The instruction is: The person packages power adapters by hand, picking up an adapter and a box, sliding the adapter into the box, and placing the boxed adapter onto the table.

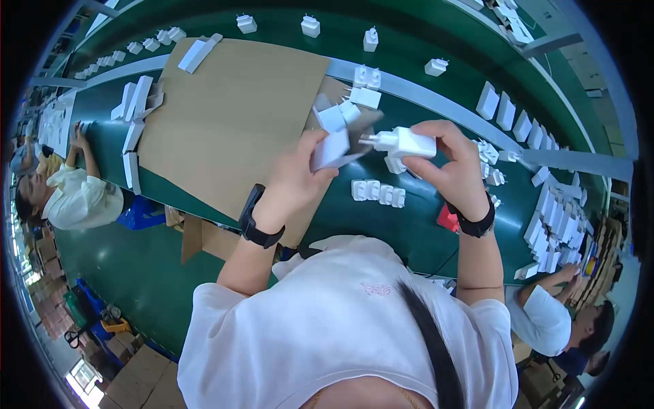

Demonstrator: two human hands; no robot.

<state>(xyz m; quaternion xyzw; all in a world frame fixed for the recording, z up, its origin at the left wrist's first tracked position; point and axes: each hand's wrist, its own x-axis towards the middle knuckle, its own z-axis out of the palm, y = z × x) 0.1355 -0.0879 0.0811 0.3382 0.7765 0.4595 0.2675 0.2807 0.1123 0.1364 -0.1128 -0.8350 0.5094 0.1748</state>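
Right hand (449, 167): grip closed around a white plug adapter (407, 143), long axis level, prongs pointing left. Left hand (300, 170): grip pinched on a small white folded box (332, 148), open end turned toward those prongs, just beside them, not quite touching. Below, on the green surface (327, 218), a short row of white adapters (378, 192). Left of both hands, a brown cardboard sheet (231, 116). Farther out, more white boxes (555, 218) at right.
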